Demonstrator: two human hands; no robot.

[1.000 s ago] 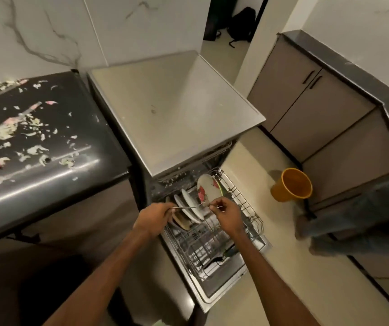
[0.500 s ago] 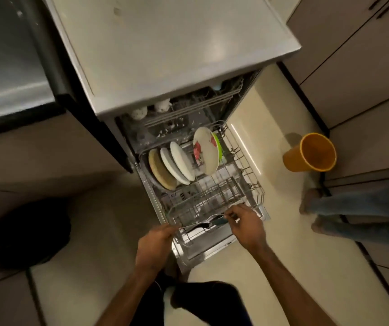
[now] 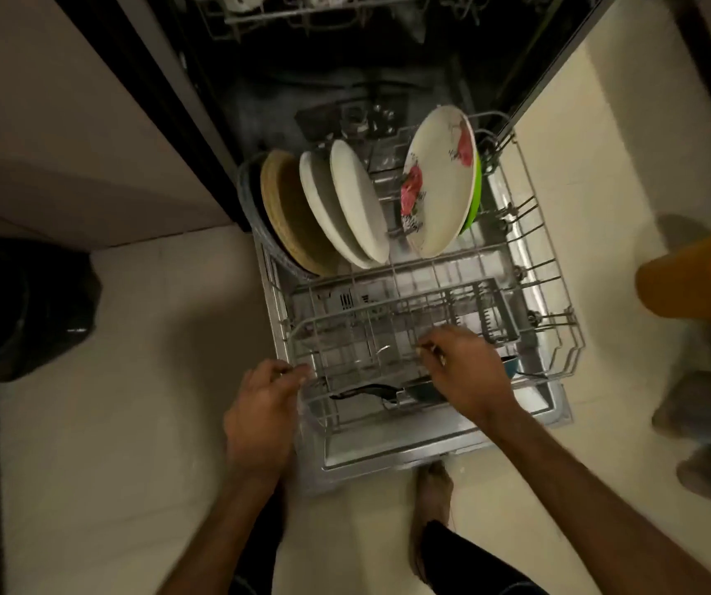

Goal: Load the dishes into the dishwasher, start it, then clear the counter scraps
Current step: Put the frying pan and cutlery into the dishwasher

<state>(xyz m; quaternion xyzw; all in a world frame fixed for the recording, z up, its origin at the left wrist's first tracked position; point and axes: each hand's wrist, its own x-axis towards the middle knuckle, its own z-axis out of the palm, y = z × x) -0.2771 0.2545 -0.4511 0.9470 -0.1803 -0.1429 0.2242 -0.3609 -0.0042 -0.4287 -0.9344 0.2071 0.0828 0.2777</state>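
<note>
The dishwasher's lower rack (image 3: 555, 268) is pulled out over the open door. A brown plate (image 3: 293, 216), two white plates (image 3: 353, 204), a floral plate (image 3: 439, 182) and a green plate (image 3: 477, 195) behind it stand upright in the back half. My right hand (image 3: 465, 375) pinches a thin metal utensil (image 3: 388, 349) over the wire cutlery basket (image 3: 409, 315) at the rack's front. At the rack's front left corner my left hand (image 3: 259, 410) curls its fingers on the rim. A dark utensil (image 3: 362, 390) lies in the front of the rack.
An orange bin (image 3: 688, 277) stands on the floor to the right of the rack. Another person's feet (image 3: 706, 423) are at the right edge. A black bag (image 3: 23, 302) sits on the left. My bare foot (image 3: 431, 487) is just below the open door (image 3: 388, 448). The upper rack (image 3: 323, 12) is at the top.
I have bent down closer to the rack. Both hands dropped from above the plates to the front of the rack, and my right hand moved over the cutlery basket with the utensil.
</note>
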